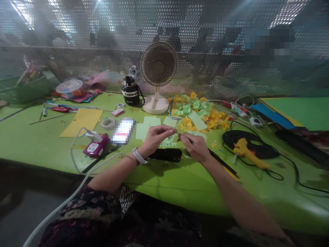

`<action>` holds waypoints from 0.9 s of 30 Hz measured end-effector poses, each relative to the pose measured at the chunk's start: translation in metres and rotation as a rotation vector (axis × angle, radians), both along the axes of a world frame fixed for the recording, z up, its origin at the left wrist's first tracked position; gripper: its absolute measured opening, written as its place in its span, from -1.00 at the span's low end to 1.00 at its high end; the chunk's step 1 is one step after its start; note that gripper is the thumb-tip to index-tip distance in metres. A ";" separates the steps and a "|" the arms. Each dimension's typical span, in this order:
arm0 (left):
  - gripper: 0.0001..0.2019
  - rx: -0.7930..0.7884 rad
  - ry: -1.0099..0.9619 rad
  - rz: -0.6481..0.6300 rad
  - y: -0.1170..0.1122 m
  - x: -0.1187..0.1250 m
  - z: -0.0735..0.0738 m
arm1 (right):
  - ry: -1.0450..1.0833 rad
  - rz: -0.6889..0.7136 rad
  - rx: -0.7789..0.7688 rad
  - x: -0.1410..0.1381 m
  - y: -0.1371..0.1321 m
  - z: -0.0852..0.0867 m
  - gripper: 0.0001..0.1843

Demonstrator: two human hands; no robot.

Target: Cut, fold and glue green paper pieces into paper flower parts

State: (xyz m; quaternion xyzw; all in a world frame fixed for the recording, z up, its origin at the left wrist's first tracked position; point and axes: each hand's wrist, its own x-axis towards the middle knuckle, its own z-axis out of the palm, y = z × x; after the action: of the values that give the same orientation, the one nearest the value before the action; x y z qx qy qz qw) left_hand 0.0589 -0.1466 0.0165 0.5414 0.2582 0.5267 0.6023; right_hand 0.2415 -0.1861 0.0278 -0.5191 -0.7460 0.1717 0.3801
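Observation:
My left hand [160,134], with a pale band at the wrist, pinches thumb against fingers over the middle of the table. Its fingertips nearly meet those of my right hand [193,145], which is also closed in a pinch. Whatever they hold is too small to make out. Below them lie pale green paper scraps [168,141] and a black stapler-like object [167,154]. Light green paper pieces [147,127] lie just behind my left hand. Folded green paper shapes [196,106] and yellow ones [218,118] are heaped farther back.
A white fan [158,65] and a dark bottle [131,92] stand at the back. Leftward are a phone [123,131], tape roll [108,123] and purple power socket [96,145] with a trailing white cable. A yellow glue gun [250,154] rests on a black pad at right.

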 end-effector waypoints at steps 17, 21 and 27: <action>-0.76 -0.022 -0.086 0.113 -0.001 0.004 0.000 | -0.029 -0.058 0.277 -0.005 0.004 -0.017 -0.67; -0.76 -0.036 -0.087 0.106 0.001 0.004 -0.004 | -0.046 -0.046 0.291 -0.004 0.005 -0.018 -0.70; -0.75 -0.046 -0.112 0.060 0.003 0.003 -0.007 | -0.029 0.009 0.330 -0.004 0.006 -0.019 -0.72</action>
State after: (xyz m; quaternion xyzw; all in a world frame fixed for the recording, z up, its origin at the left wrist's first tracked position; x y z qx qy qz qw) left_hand 0.0617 -0.1434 0.0099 0.4893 0.2520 0.5679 0.6121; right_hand 0.2380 -0.1802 0.0086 -0.4490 -0.7717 0.0411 0.4485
